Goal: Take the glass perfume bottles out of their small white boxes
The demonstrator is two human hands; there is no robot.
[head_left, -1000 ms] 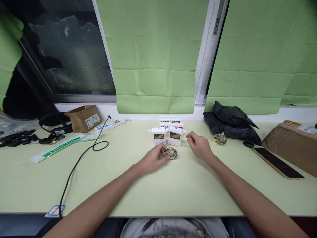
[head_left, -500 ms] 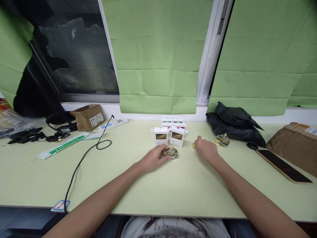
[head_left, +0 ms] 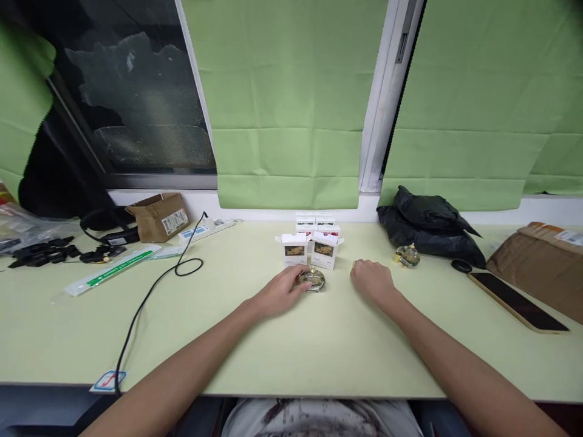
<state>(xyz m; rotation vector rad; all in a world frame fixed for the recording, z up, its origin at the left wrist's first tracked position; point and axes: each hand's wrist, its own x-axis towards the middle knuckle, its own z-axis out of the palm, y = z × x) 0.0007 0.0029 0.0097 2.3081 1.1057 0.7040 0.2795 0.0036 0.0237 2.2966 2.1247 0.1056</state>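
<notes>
Near the middle of the frame the left hand [head_left: 279, 292] rests on the pale green worktop [head_left: 282, 346], its fingers curled around the left side of a small round glass bottle [head_left: 312, 279] and gripping it; the bottle stands just below two open white boxes [head_left: 308, 250]; to the right the right hand [head_left: 372, 280] lies knuckles-up on the worktop, loosely clenched, with a small gold cap [head_left: 354, 264] at its fingertips, whether pinched or merely touched I cannot tell; farther right a second glass bottle [head_left: 407, 255] sits beside a black bag [head_left: 428, 227]; a phone [head_left: 517, 300] lies at the right edge.
</notes>
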